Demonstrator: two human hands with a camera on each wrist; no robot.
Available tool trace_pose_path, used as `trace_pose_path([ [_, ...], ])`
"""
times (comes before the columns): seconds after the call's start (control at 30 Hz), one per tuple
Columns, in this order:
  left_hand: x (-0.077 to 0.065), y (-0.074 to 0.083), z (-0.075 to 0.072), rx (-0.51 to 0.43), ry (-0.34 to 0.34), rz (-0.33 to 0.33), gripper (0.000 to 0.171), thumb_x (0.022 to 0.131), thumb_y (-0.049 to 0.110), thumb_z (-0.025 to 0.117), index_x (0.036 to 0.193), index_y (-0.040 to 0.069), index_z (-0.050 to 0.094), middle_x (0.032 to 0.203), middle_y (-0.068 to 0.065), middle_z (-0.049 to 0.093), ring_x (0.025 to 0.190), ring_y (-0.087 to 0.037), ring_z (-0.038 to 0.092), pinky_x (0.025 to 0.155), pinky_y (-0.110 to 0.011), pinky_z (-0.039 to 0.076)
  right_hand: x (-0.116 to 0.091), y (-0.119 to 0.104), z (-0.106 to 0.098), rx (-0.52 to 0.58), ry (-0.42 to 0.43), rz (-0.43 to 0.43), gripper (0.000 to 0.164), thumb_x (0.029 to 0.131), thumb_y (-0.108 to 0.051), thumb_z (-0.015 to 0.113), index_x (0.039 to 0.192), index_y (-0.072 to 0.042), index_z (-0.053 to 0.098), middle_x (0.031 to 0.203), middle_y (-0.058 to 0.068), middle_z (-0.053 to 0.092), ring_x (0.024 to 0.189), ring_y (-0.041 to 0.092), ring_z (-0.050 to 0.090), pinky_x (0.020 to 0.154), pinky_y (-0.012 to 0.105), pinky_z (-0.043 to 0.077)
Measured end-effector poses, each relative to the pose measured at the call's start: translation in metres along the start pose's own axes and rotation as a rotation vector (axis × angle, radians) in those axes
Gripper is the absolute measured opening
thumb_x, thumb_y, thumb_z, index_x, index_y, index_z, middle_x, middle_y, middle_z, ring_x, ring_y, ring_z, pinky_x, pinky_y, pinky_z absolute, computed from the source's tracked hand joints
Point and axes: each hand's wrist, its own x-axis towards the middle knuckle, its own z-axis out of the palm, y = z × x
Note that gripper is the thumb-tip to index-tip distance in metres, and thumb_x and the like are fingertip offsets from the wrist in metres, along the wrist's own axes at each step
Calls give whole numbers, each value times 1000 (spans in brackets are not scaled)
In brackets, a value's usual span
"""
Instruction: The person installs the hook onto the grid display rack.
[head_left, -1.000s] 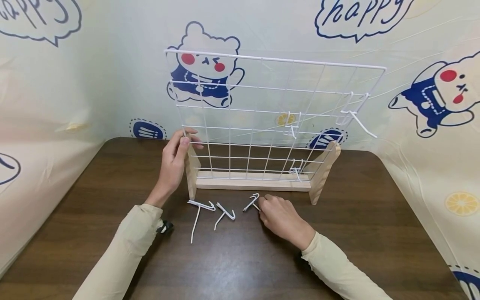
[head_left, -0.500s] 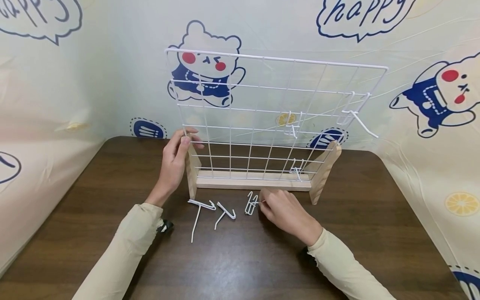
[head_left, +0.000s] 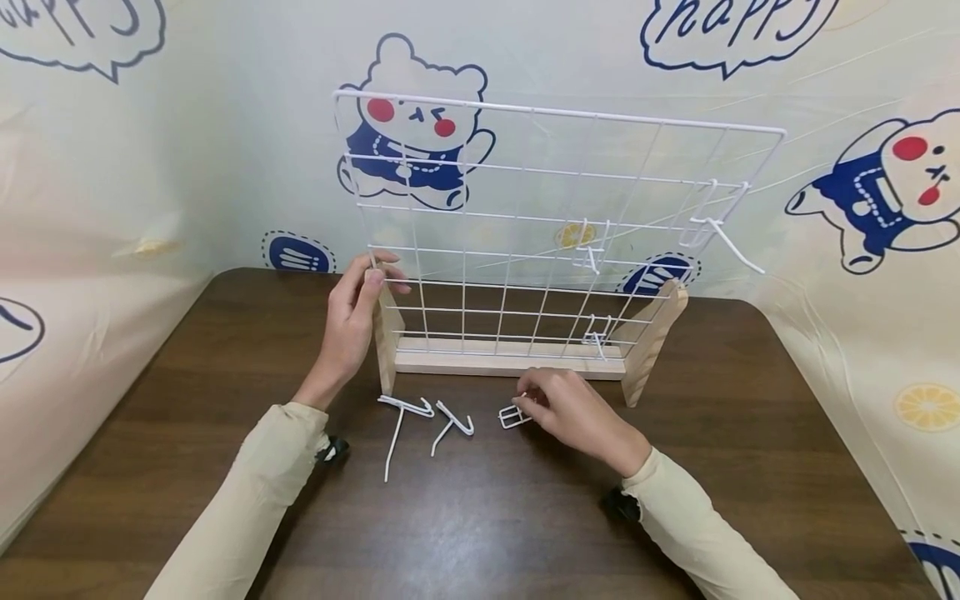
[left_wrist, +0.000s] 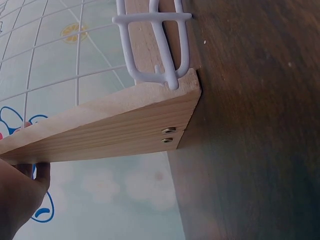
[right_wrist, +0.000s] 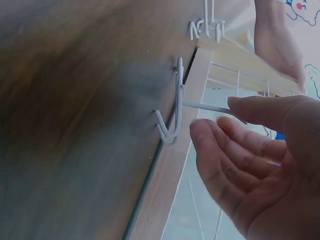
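Observation:
A white wire grid rack (head_left: 555,110) stands on a pale wooden frame (head_left: 510,365). My left hand (head_left: 351,312) grips the rack's left side, thumb in front and fingers behind, where grid and wooden side piece (left_wrist: 100,127) meet. In front of the base, my right hand (head_left: 573,412) pinches the prong of a white wire hook (right_wrist: 178,100) between thumb and fingers. That hook's double-loop back faces left, low over the table. Two more white hooks lie to its left, a long one (head_left: 401,407) and a short one (head_left: 453,421).
Three hooks hang on the grid's right half: a long upper hook (head_left: 708,225), a middle hook (head_left: 590,250) and a lower hook (head_left: 596,337). The dark wooden table (head_left: 465,533) spreads around the rack. A patterned cloth (head_left: 247,150) hangs behind.
My right hand has turned the hook, so its loops now face left, and has shifted slightly upward in the head view. My left hand has kept its grip on the rack.

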Motion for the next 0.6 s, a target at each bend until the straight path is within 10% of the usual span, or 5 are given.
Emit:
trace_pose_path([
  [0.2,0,3,1,5,-1,-3,31,107,15,40,127,-3,56,106,-27,63,95,-31,66,62,-30,37,-1,3,1,-19,-31,15,13,93,-20,71,82,-14,74,69,-12,62,59,1,49,57,22,44],
  [0.6,0,1,0,11,2,-11,32,107,11,38,126,-9,53,106,-34,59,94,-37,65,74,-28,45,3,7,5,95,190,-68,13,94,-9,66,86,-11,76,80,-7,68,70,3,58,65,25,50],
])
